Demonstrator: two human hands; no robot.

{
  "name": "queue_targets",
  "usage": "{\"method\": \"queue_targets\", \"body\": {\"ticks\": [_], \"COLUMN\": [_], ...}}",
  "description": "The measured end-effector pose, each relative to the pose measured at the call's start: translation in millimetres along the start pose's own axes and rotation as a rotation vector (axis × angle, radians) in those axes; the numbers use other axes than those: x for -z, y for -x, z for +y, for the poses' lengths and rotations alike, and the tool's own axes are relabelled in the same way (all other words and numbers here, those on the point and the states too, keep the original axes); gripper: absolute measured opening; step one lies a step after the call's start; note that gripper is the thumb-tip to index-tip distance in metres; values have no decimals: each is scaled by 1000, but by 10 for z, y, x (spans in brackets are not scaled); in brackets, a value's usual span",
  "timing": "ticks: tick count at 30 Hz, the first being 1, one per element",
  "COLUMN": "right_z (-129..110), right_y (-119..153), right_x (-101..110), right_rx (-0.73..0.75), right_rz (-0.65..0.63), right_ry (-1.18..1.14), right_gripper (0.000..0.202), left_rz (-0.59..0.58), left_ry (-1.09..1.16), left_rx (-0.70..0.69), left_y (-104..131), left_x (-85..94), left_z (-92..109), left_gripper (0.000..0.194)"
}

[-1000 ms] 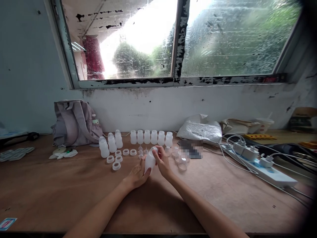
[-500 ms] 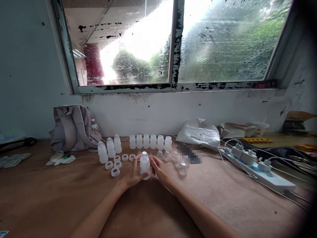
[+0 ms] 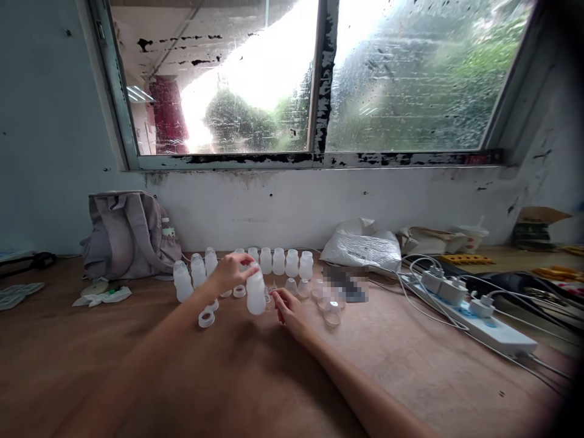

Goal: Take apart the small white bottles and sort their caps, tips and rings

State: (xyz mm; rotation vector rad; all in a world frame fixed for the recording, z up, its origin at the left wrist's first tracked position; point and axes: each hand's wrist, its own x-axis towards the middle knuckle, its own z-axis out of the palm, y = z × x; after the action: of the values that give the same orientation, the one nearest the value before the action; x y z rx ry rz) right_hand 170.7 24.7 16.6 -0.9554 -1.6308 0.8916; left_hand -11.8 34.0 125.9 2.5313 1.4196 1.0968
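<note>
three bottles (image 3: 183, 286) are capped, another bottle (image 3: 256, 298) is finger-pinched by the left hand (image 3: 229, 272), grip of right hand (image 3: 289, 311) cannot be told, back-row bottles (image 3: 278, 261) appear uncapped.

- Table (image 3: 255, 377): backpack (image 3: 130, 228) back left, power strip (image 3: 495, 321) right
- Bottle row (image 3: 278, 261) at back, between backpack and bag (image 3: 362, 246)
- Rings (image 3: 205, 323) left of held bottle (image 3: 256, 297)
- Caps (image 3: 332, 317) right of it, before bag

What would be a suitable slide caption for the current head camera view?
Left hand holds a bottle by its top, right hand close by, more bottles behind.
</note>
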Motion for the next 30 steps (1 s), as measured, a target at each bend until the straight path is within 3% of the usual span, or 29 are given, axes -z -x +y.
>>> {"method": "queue_targets", "body": {"ticks": [3,6,10,13,18,30], "right_z": [47,73,83,103,165,217], "right_y": [-5,5,13,6,-13,-49], "right_x": [-6,-19,-28,-25,-28,-4], "right_rx": [24,49,77,92,123,44], "right_rz": [37,48,37,44,42,59], "right_ry": [66,136,189,214,219,251], "right_gripper": [31,28,26,25,25,24], "left_rz": [58,48,-33,-38,-29,-87], "left_ry": [-133,-242,-390,-455,-500,-574], "left_rx": [59,168,354,413,462,496], "left_y": [-257,-511,-681,-679,-642,-634], "left_x": [198,280,150,-22,-172,-195], "left_z": [-219,-541,-963,-1144,-1220,-1239], "left_gripper": [34,35,36,35,34,32]}}
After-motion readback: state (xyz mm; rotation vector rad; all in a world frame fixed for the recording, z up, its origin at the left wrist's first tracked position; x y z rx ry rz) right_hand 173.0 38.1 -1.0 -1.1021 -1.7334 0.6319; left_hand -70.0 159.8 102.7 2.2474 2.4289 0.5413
